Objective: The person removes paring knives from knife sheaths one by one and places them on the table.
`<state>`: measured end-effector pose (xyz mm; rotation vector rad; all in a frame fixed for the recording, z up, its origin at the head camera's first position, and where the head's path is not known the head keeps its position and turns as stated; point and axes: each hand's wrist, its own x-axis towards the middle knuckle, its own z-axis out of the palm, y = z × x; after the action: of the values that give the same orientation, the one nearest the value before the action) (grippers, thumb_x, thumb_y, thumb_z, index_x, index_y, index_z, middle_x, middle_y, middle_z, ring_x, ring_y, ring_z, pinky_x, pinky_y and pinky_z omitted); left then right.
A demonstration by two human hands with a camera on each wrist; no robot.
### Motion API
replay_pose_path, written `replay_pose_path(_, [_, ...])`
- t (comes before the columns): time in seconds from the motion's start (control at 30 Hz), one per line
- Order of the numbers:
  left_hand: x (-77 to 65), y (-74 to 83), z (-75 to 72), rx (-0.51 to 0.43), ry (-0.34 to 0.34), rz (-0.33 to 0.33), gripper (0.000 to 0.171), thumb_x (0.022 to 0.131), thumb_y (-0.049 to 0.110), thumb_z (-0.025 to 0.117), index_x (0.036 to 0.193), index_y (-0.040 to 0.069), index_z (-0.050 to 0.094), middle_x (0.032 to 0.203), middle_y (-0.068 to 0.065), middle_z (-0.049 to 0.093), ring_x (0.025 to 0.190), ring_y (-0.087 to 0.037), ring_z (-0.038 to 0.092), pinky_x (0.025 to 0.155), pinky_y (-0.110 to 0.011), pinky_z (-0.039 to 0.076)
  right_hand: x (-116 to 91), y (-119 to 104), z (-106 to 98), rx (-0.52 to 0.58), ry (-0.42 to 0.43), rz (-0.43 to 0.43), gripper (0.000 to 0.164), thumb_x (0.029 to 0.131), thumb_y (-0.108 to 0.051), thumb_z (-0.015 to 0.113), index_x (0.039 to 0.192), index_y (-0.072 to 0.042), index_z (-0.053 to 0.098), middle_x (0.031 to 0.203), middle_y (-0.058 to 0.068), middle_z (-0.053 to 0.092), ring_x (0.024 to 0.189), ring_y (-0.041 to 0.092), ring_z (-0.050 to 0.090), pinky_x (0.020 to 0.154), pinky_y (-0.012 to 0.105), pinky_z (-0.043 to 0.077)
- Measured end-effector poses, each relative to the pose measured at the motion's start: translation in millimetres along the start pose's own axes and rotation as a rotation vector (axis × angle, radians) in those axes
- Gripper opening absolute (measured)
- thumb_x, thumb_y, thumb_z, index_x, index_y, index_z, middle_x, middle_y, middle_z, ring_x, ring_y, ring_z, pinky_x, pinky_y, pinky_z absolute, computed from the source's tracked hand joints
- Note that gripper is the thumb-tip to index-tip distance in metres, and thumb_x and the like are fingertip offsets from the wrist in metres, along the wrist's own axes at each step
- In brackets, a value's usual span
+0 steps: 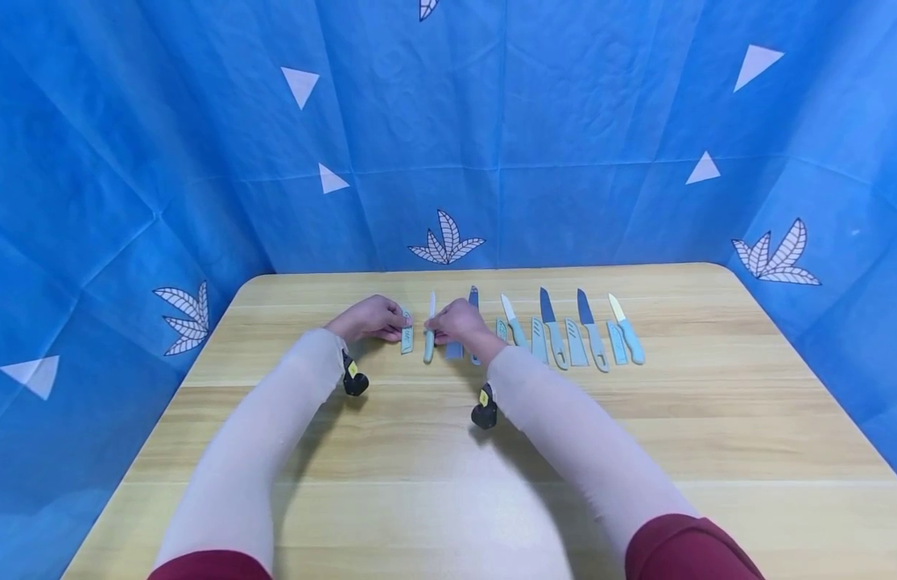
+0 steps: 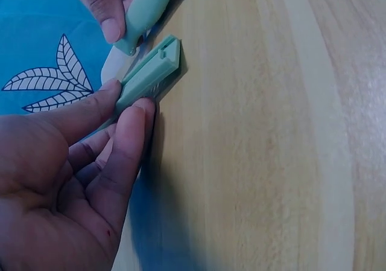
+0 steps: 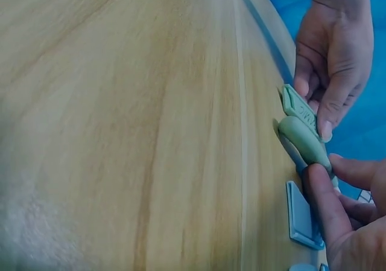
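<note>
My left hand (image 1: pixel 370 317) pinches a pale green knife sheath (image 1: pixel 407 341) between thumb and fingers; its open slot end shows in the left wrist view. Beside it on the right, my right hand (image 1: pixel 459 321) grips a small knife (image 1: pixel 429 348) by its light green handle, with the pale blade pointing to the back of the table. In the right wrist view the knife handle (image 3: pixel 301 137) lies close beside the sheath (image 3: pixel 300 109). A blue sheath (image 3: pixel 303 215) lies on the table near the right fingers.
To the right lies a row of several knives, among them a dark-bladed knife (image 1: pixel 552 326) and a yellow-bladed knife (image 1: pixel 626 329). Sheaths such as this light blue one (image 1: pixel 576 343) lie between them. A blue curtain (image 1: pixel 564 121) hangs behind the wooden table (image 1: pixel 434 451).
</note>
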<state>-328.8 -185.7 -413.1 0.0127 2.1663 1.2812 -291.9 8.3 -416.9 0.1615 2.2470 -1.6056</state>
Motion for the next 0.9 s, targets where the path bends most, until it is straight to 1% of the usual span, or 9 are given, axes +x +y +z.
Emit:
replay_pose_path(0.13, [-1.1, 0.4, 1.7, 0.048, 0.019, 0.002, 0.013, 0.096, 0.009, 0.064, 0.094, -0.003, 0.058, 0.077, -0.007, 0.062, 0.060, -0.010, 0.062, 0.060, -0.021, 0.058, 2, 0, 0, -0.087, 0.029, 0.021, 0.018, 0.087, -0.013, 0.076, 0.100, -0.001, 0.072, 0.084, 0.007, 0.071, 0.070, 0.017, 0.070, 0.064, 0.024, 0.061])
replay_pose_path(0.27, [-1.6, 0.3, 3.5, 0.103, 0.043, 0.002, 0.015, 0.094, 0.010, 0.067, 0.096, -0.003, 0.060, 0.081, -0.009, 0.064, 0.062, -0.011, 0.062, 0.061, -0.022, 0.059, 4, 0, -2, -0.204, 0.057, 0.034, 0.022, 0.085, -0.020, 0.079, 0.100, -0.004, 0.074, 0.076, 0.004, 0.072, 0.065, 0.013, 0.070, 0.072, 0.027, 0.060])
replay_pose_path(0.4, [-0.9, -0.3, 5.6, 0.139, 0.067, 0.014, 0.015, 0.093, 0.010, 0.068, 0.094, -0.003, 0.060, 0.083, -0.010, 0.064, 0.061, -0.011, 0.062, 0.060, -0.022, 0.058, 3, 0, -2, -0.283, 0.085, 0.019, 0.023, 0.083, -0.023, 0.080, 0.098, -0.006, 0.074, 0.069, 0.002, 0.071, 0.061, 0.011, 0.069, 0.081, 0.031, 0.059])
replay_pose_path(0.53, [0.0, -1.7, 8.0, 0.160, 0.087, 0.030, 0.016, 0.093, 0.011, 0.068, 0.092, -0.003, 0.060, 0.081, -0.009, 0.064, 0.060, -0.010, 0.061, 0.058, -0.021, 0.058, 1, 0, -3, -0.340, 0.110, 0.000, 0.022, 0.083, -0.026, 0.080, 0.094, -0.008, 0.075, 0.066, 0.000, 0.069, 0.061, 0.010, 0.068, 0.082, 0.033, 0.058])
replay_pose_path(0.63, [-0.9, -2.9, 9.4, 0.185, 0.103, 0.041, 0.017, 0.093, 0.013, 0.069, 0.092, -0.002, 0.061, 0.081, -0.009, 0.064, 0.060, -0.010, 0.061, 0.057, -0.021, 0.057, -1, -1, -5, -0.354, 0.111, -0.005, 0.020, 0.085, -0.027, 0.079, 0.092, -0.008, 0.074, 0.066, 0.000, 0.070, 0.062, 0.011, 0.068, 0.082, 0.033, 0.057])
replay_pose_path(0.73, [-3.3, -2.7, 9.7, 0.210, 0.119, 0.047, 0.019, 0.093, 0.016, 0.070, 0.092, -0.001, 0.061, 0.081, -0.009, 0.064, 0.060, -0.010, 0.060, 0.057, -0.021, 0.056, -3, -1, -7, -0.339, 0.097, -0.006, 0.019, 0.087, -0.025, 0.077, 0.093, -0.008, 0.073, 0.070, 0.000, 0.070, 0.066, 0.012, 0.068, 0.080, 0.033, 0.058])
replay_pose_path(0.8, [-5.1, -1.8, 9.1, 0.217, 0.119, 0.049, 0.019, 0.093, 0.017, 0.070, 0.093, 0.000, 0.061, 0.082, -0.008, 0.065, 0.060, -0.010, 0.060, 0.058, -0.021, 0.056, -3, -2, -10, -0.322, 0.086, -0.004, 0.019, 0.088, -0.024, 0.075, 0.096, -0.007, 0.072, 0.075, 0.000, 0.071, 0.069, 0.012, 0.069, 0.079, 0.031, 0.059])
replay_pose_path(0.9, [-7.5, 0.2, 7.5, 0.204, 0.114, 0.038, 0.021, 0.093, 0.018, 0.070, 0.095, -0.001, 0.061, 0.083, -0.009, 0.066, 0.060, -0.011, 0.061, 0.059, -0.022, 0.057, -5, -3, -13, -0.297, 0.068, 0.001, 0.022, 0.089, -0.023, 0.074, 0.102, -0.006, 0.071, 0.081, 0.002, 0.071, 0.073, 0.013, 0.069, 0.075, 0.028, 0.059])
